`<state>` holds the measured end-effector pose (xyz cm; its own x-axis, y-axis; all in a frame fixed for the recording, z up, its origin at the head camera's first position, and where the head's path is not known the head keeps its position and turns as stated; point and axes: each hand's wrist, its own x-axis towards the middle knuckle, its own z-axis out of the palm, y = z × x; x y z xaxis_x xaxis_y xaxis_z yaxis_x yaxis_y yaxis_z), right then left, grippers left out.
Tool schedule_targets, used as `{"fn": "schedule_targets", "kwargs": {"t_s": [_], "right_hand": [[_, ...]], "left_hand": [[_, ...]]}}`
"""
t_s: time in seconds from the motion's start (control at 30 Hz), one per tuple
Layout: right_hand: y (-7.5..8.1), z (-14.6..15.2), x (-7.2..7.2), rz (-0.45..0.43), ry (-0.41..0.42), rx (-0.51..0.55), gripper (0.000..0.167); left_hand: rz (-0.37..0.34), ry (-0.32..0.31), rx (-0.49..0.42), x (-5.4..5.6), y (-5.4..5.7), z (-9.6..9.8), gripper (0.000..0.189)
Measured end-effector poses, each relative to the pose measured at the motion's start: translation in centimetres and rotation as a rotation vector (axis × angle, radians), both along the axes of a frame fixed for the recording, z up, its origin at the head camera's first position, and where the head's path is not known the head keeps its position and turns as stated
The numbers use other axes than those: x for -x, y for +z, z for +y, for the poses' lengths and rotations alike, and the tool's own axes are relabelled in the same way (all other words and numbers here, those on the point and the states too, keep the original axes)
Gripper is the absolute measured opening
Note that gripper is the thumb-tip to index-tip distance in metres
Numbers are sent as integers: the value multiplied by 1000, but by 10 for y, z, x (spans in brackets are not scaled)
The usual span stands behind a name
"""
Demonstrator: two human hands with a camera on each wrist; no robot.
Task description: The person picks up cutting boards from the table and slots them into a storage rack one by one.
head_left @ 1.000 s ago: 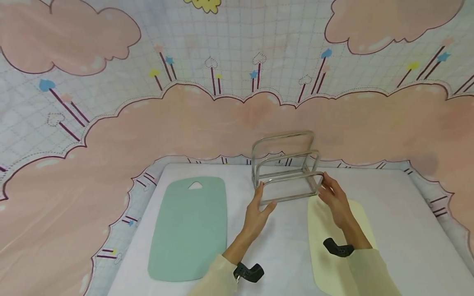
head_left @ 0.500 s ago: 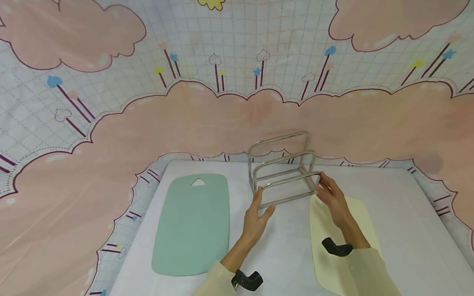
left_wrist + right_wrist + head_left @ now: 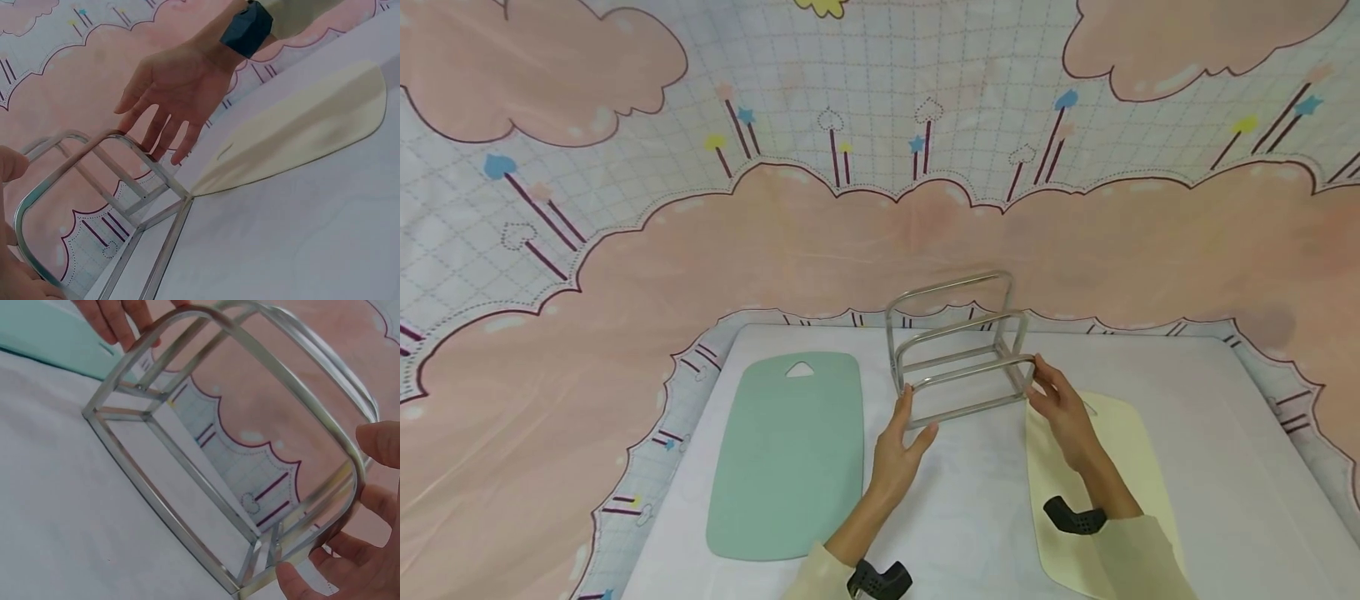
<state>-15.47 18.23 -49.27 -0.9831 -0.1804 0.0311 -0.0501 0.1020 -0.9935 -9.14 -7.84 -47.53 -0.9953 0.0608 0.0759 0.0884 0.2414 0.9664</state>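
A: Where does the silver metal rack with three upright loops (image 3: 972, 372) lie from your hands?

B: Right between them, toward the far side of the white tabletop (image 3: 970, 521). Your left hand (image 3: 895, 457) is at one end and your right hand (image 3: 1067, 421) at the other, so neither is nearer.

A: And its long axis?

B: It runs across in front of you on a slant, the right end farther from you than the left. I'd judge that any shift turns on that slant. The flat mint-green board (image 3: 790, 467) lies to its left; the pale yellow board (image 3: 1108, 479) lies to its right, its far end just beside the rack's base. You can't tell whether they touch.

A: How do you have hold of it?

B: Lightly. Your left fingers reach straight along the end, thumb spread wide; your right fingers, loosely extended, touch the upper corner. Neither hand wraps a bar.

A: What does one view add?

B: Your left wrist view shows your right palm and fanned fingers; the head view gives only the back of that hand. Your right wrist view lays the base bars plain.
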Motion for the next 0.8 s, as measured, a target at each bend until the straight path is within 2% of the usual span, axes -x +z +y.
{"fn": "schedule_targets", "kwargs": {"t_s": [0.1,0.2,0.27,0.4,0.47,0.67,0.8], "right_hand": [[0,-2,-5,10,-2,-43,63],[-1,-4,-11,18,-12,-69,63],[-1,-5,-14,18,-17,-78,63],[-1,-9,-20,15,-24,-82,63],[-1,-11,-23,20,-33,-80,62],[-2,-16,-31,24,-73,-76,60],[-2,-21,-38,6,-91,-99,61]], "left_hand": [[-2,-2,-4,-3,4,-3,68],[8,10,8,1,-11,-7,68],[14,17,13,2,-18,-10,68],[24,14,3,0,-20,-15,67],[29,7,-2,-2,-16,-16,67],[21,-21,4,-13,14,-19,66],[50,-28,34,-16,18,-23,65]]}}
